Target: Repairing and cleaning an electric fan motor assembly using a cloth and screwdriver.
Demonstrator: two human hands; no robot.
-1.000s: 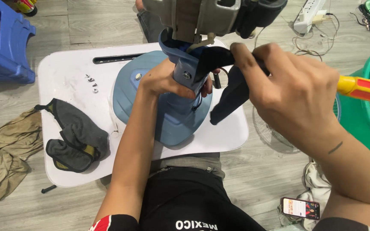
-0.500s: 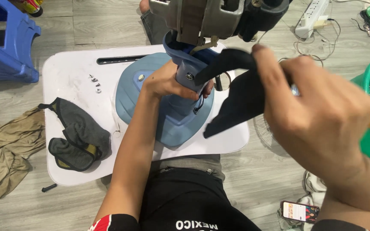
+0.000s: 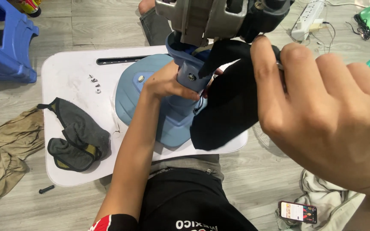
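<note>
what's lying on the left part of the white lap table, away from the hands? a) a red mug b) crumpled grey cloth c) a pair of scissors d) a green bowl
b: a crumpled grey cloth lies on the left part of the white lap table, apart from the left hand on the blue fan base.

A small white lap table [image 3: 69,72] sits across the middle of the frame, over my legs, with a dark slot along its far edge. On it rests the blue fan base [image 3: 168,124], its round foot flat on the tabletop at the centre. Toward the lower left of the table lies a crumpled grey cloth [image 3: 76,134] with a yellowish patch. A few small screws [image 3: 95,84] lie at the upper left.

Under the table is a wood-look plank floor [image 3: 99,25]. On it, at the left edge, lies a tan rag [image 3: 3,154]; a phone [image 3: 298,211] lies at the lower right beside a whitish cloth [image 3: 330,196]. A blue plastic stool [image 3: 5,47] stands upper left, a white power strip [image 3: 309,19] upper right.
</note>
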